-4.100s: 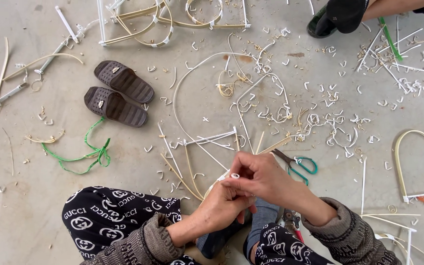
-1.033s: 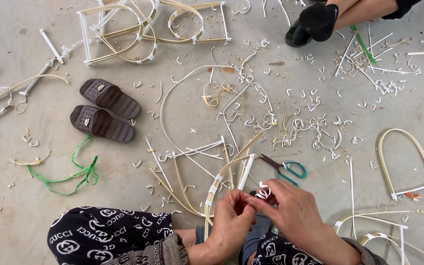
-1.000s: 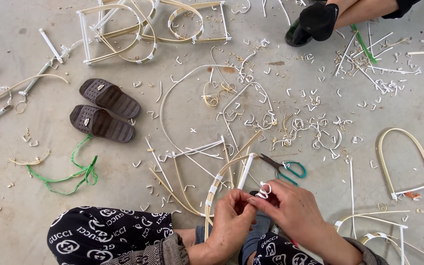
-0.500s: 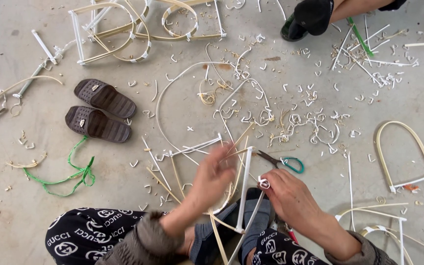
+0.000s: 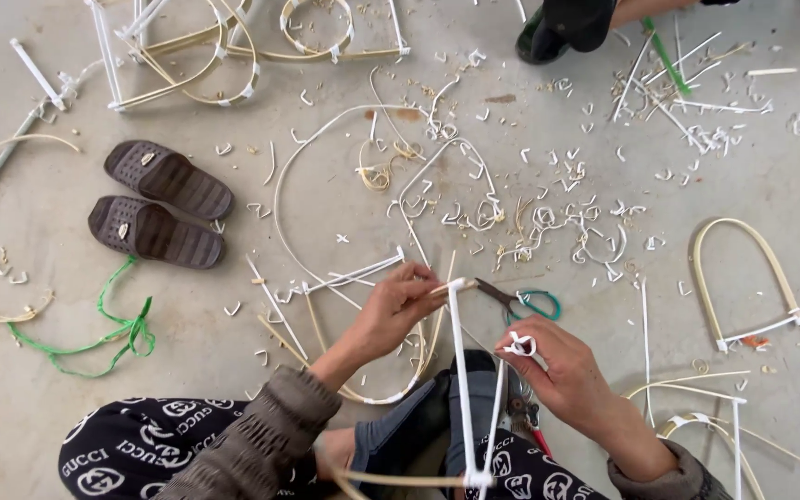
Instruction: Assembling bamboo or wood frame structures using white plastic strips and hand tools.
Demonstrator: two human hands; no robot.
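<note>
The left hand [image 5: 395, 310] grips the white-wrapped cane frame [image 5: 460, 370] at its top corner; the right hand [image 5: 557, 366] pinches a white strip [image 5: 518, 345]. Two brown slippers [image 5: 159, 204] lie at ten o'clock, one pair of scissors [image 5: 520, 301] just beyond.

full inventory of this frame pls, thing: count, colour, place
frame: 1, white-wrapped cane, centre bottom, top corner in left hand
strip: 1, white, in right hand
scissors: 1, teal handles, floor beside right hand
sandals: 2, brown, left
cord: 1, green, lower left
arch: 1, cane, right
frames: several, cane and white, top
scraps: many, white, centre floor
shoe: 1, black, top, another person's
left hand: 1, grips frame
right hand: 1, pinches strip
</note>
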